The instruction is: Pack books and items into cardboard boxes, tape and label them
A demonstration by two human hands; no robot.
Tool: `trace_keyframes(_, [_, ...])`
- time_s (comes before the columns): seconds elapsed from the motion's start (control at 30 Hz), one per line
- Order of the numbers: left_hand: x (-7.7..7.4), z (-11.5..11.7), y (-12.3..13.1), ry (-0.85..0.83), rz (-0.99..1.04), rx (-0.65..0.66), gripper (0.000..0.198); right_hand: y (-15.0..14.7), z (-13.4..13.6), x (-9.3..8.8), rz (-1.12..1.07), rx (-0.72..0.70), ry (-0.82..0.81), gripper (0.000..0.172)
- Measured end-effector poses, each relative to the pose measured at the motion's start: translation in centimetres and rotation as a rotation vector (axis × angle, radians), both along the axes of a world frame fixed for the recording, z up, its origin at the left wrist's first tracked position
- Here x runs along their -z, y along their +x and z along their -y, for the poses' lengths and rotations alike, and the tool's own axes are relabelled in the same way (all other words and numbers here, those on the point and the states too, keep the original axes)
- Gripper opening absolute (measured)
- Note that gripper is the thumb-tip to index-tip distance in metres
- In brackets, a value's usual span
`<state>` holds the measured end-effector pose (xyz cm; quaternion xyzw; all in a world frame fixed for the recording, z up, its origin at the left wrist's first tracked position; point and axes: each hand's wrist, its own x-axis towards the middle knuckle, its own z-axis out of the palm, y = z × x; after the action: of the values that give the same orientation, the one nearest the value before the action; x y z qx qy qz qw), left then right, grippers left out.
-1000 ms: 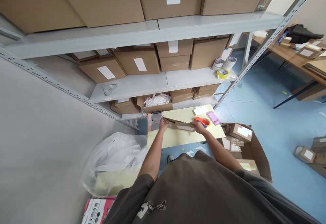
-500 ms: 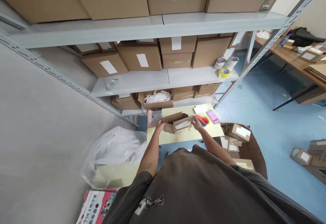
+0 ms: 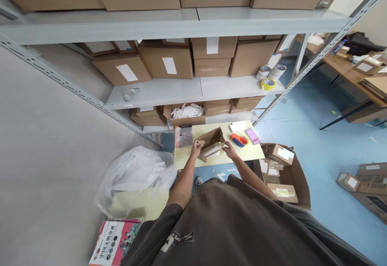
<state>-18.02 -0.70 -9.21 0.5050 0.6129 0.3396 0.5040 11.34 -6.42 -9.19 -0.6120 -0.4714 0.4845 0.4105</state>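
Note:
A small brown cardboard box (image 3: 215,138) with its top open is held over the pale yellow table (image 3: 184,161). My left hand (image 3: 196,149) is closed on the box's left end, at a flap. At its right end, my right hand (image 3: 229,150) pinches the near side edge, which carries a white label. Right of the box lies a red and blue tool (image 3: 238,140), with a blurred pink item (image 3: 252,136) beside it. A clear plastic packet (image 3: 184,136) rests at the table's left. White paper (image 3: 238,126) lies near the back edge.
Grey shelving (image 3: 178,32) with cardboard boxes stands in front; tape rolls (image 3: 267,83) sit on its middle shelf. A large carton (image 3: 300,185) of packed boxes is at the right, a white plastic bag (image 3: 136,169) at the left. A wooden table (image 3: 347,70) stands far right.
The small box has turned and tilted, so its open inside shows more. My left hand has moved slightly right and my right hand slightly left and down, uncovering the red and blue tool.

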Motion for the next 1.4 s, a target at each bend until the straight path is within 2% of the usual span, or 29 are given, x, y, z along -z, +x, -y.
trace_keyframes(0.1, [0.0,-0.3,-0.3,-0.027,0.022,-0.001,0.071,0.5,0.3,0.0,0.062,0.026,-0.021,0.050])
trace_keyframes(0.2, [-0.4,-1.4,-0.5,0.001,0.006,0.032,0.062,1.4,0.5,-0.7,0.205,0.004,0.056,0.033])
trace_keyframes(0.33, [-1.0,-2.8,-0.2,0.032,0.023,0.063,0.043,1.5,0.5,-2.3,0.379,-0.162,0.222,0.016])
trace_keyframes(0.43, [-1.3,-3.3,0.2,0.059,0.016,0.069,0.035,0.9,0.5,-2.9,0.412,-0.238,0.269,0.010])
trace_keyframes(0.67, [-1.6,-3.4,-0.1,0.081,0.067,0.125,0.033,0.0,0.2,-2.7,0.277,-0.044,0.133,0.037])
trace_keyframes(0.77, [-1.9,-3.3,-0.5,-0.013,0.113,0.159,0.033,-0.6,0.5,-2.4,0.228,0.095,0.116,0.042])
trace_keyframes(0.87, [-2.1,-2.8,-0.8,-0.138,0.149,0.167,0.036,-1.2,1.1,-2.0,0.272,0.267,0.118,0.041])
trace_keyframes(0.93, [-2.1,-2.2,-0.8,-0.160,0.149,0.173,0.041,-1.4,1.4,-1.7,0.282,0.311,0.106,0.038])
trace_keyframes(1.07, [-2.1,-1.3,-0.3,-0.089,0.119,0.164,0.056,-1.4,1.2,-1.6,0.252,0.240,0.034,0.032])
trace_keyframes(1.2, [-2.3,-0.9,0.1,0.004,-0.001,0.144,0.046,-1.3,0.6,-2.0,0.258,0.199,0.118,0.034])
trace_keyframes(1.3, [-2.1,-0.2,0.0,0.068,-0.005,0.104,0.045,-1.1,0.5,-2.2,0.292,0.134,0.149,0.033])
trace_keyframes(1.33, [-1.9,0.2,-0.1,0.078,0.015,0.100,0.047,-0.9,0.4,-2.2,0.301,0.098,0.128,0.035])
trace_keyframes(1.4, [-1.3,1.1,-0.2,0.079,0.037,0.105,0.048,-0.7,0.5,-2.1,0.300,0.033,0.074,0.051])
